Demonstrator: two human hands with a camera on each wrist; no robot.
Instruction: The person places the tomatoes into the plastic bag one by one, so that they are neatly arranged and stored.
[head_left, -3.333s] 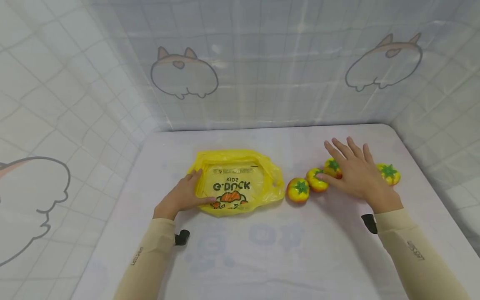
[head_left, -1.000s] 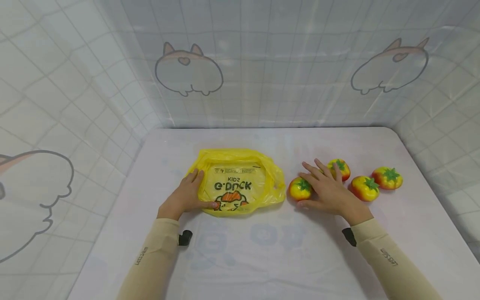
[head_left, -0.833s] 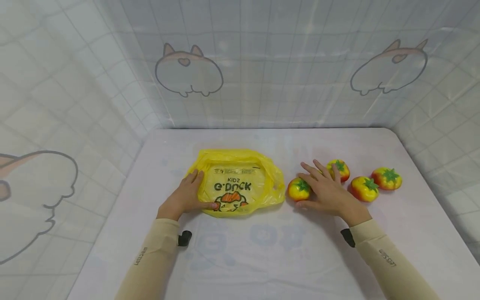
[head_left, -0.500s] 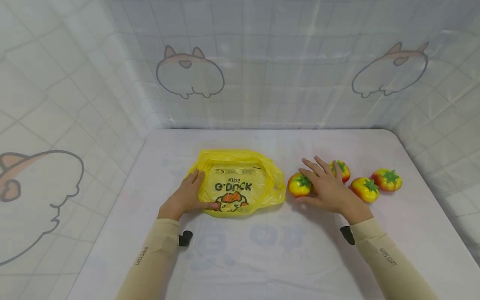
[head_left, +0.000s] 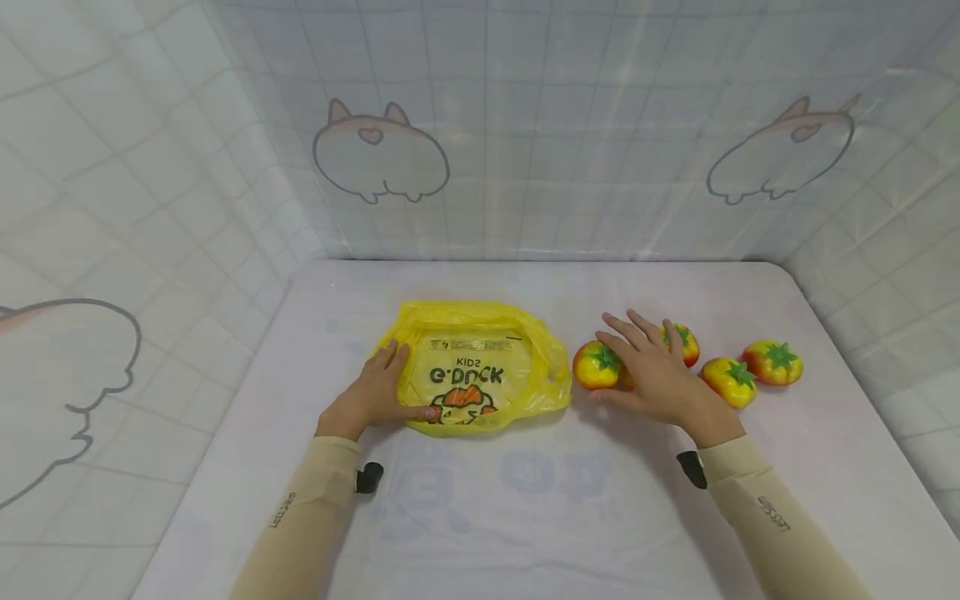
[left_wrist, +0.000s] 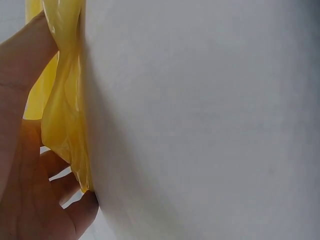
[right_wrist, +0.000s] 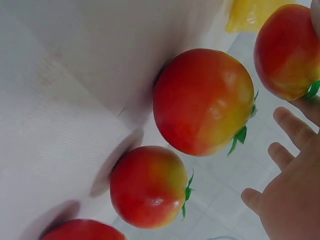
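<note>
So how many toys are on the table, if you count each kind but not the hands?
Tomatoes: 5 (one is mostly hidden by the right hand in the head view, but shows in the right wrist view)
Yellow bag: 1
Total: 6

Bag (head_left: pixel 465 367) on table (head_left: pixel 480 517), left hand (head_left: pixel 369 396) at its left, tomatoes (head_left: pixel 729 382) right, one in right hand (head_left: pixel 656 379)
</note>
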